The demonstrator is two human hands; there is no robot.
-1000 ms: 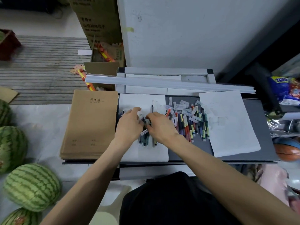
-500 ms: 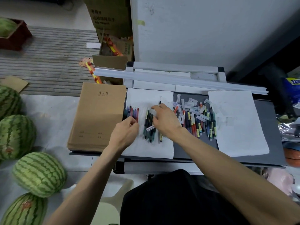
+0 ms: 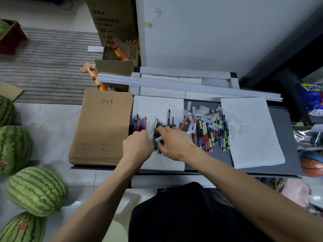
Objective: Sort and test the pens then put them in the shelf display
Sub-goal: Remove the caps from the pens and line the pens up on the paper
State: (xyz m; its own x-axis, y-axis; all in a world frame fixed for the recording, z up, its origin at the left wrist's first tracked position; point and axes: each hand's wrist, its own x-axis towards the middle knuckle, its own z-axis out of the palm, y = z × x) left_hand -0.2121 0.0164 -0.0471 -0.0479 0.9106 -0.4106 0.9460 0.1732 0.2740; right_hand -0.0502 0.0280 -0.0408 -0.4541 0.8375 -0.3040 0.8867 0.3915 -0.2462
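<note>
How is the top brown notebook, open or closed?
Closed: the top brown notebook lies flat on its stack, and only its printed front cover shows.

White scuffed wall panel [image 3: 209, 32] rose behind dark grey surface [image 3: 283, 137]. Pale tiled floor [image 3: 52, 119] lay left, carrying grey ribbed mat [image 3: 43, 67], stacked cardboard boxes [image 3: 111, 14], watermelons [image 3: 36, 191]. Light was dim, even.

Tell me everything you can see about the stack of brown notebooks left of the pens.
The stack of brown notebooks lies flat on the left end of the dark board. The top cover looks like kraft paper, with a printed Chinese title near its far edge and faint form lines lower down. Book edges show along the near side. The white sheet lies to its right. The left hand is just beyond its right edge.
</note>
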